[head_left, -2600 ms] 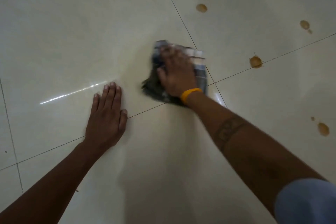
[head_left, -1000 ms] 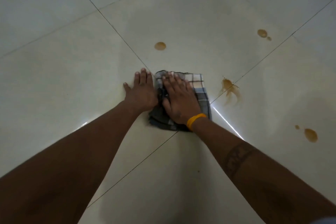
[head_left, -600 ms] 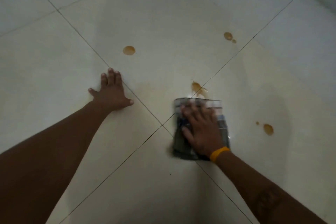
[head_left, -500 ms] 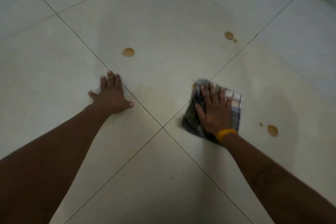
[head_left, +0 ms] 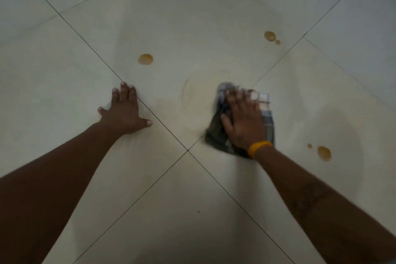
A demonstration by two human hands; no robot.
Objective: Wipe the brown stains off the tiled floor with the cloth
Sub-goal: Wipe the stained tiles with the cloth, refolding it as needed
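Cloth: checked cloth (head_left: 263, 113) flat on the floor, right of the grout crossing.
Right hand: right hand (head_left: 244, 122), fingers spread, presses it.
Left hand: left hand (head_left: 125, 111), fingers straight, palm on the tile.
Stains: brown stains (head_left: 145, 59) dot the tiles.
Floor: pale glossy tiled floor (head_left: 192, 210), smeared beside the cloth.

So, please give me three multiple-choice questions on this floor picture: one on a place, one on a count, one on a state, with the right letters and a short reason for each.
1. Where does the cloth lie?
A. under the right hand
B. under the left hand
C. apart from both hands

2. How many places still show round brown stains?
A. one
B. three
C. six

3. How is the left hand?
A. curled round the cloth
B. flat on the bare tile
C. lifted off the floor

Answers:
1 A: the right hand presses on it.
2 B: one spot far left, a pair far right, a pair near right.
3 B: its fingers are spread on the floor.
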